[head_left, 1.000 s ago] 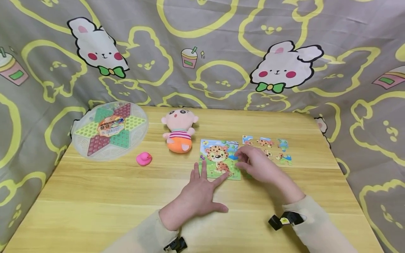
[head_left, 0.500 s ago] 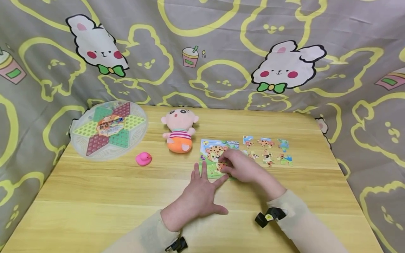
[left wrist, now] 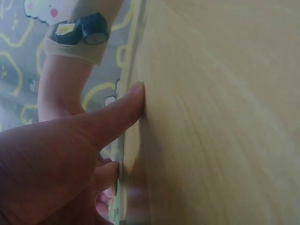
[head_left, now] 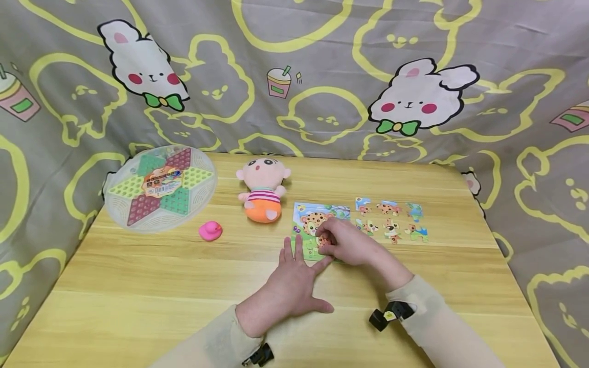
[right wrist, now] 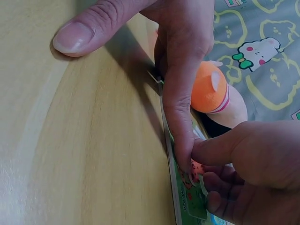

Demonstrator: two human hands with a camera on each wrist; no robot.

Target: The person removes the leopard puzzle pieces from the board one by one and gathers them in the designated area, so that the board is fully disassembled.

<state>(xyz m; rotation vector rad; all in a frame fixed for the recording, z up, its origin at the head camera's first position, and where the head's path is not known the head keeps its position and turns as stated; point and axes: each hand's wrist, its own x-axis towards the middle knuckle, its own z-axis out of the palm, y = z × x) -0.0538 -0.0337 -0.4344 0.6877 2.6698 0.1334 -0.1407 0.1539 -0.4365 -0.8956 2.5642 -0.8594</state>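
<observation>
A leopard picture puzzle board lies on the wooden table in front of the person. Spread fingers of the left hand rest on its lower edge, index fingertip at the bottom right, thumb stretched out over the table. Over the board's lower right part, the right hand has its thumb and fingers curled together, pinching a small puzzle piece down at the picture. The hand covers much of that piece and of the leopard's body. Several loose puzzle pieces lie in rows to the right of the board.
A plush doll in orange shorts lies just left of and behind the board. Further left are a pink toy duck and a round Chinese checkers board. A patterned grey curtain surrounds the table's back and sides.
The right hand has moved left from the board's right edge onto its lower right part, uncovering loose pieces beside it. It barely shifts over the last half second. The left hand stays in place.
</observation>
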